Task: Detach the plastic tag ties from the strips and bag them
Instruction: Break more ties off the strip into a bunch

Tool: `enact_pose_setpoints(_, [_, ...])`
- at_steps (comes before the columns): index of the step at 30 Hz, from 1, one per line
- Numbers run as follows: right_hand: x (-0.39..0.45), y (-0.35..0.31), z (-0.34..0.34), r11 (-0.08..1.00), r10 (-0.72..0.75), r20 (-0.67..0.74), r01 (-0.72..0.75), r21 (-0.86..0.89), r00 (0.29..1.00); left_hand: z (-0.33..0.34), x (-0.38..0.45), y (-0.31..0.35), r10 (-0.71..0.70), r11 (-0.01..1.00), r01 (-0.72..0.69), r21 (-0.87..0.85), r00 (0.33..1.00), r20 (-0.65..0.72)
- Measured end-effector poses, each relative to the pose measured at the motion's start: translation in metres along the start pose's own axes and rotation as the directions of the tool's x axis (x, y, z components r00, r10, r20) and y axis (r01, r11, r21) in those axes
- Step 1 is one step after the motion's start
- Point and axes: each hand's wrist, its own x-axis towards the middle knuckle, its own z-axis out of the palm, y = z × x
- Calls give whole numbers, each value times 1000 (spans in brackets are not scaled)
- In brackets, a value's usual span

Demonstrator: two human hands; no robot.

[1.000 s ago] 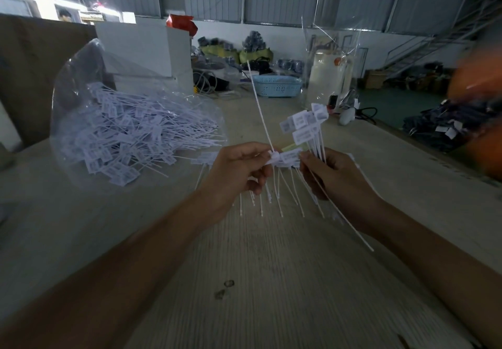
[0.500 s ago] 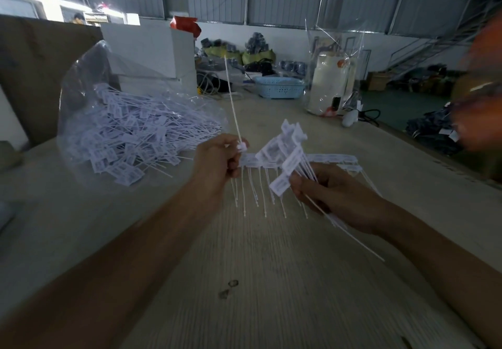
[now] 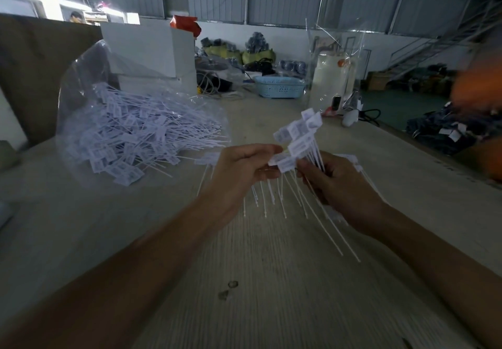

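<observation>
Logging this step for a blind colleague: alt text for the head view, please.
Both hands, left hand and right hand, grip a bunch of white tag ties above a wooden table; a clear bag of loose ties lies at left.

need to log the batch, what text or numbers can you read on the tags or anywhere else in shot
None is legible.
Tag ties gripped in the hands: grey print on the flags, too blurred to read.
Bagged tag ties: printed flags, too small.
Red packet on the white box: no readable text.

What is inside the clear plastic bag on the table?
The clear plastic bag holds a heap of loose white tag ties. Whatever lies beneath the heap is covered.
</observation>
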Motion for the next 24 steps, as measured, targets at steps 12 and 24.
enact_pose_setpoints(12, [2, 4, 2, 990, -13, 12, 15, -140, 1000, -1, -1, 1, 146, 980, -140, 142, 989, -34])
enact_pose_setpoints(24, [-1, 9, 4, 961, -86, 181, 129, -244, 980, 0, -8, 17, 127, 965, -132, 228, 991, 36])
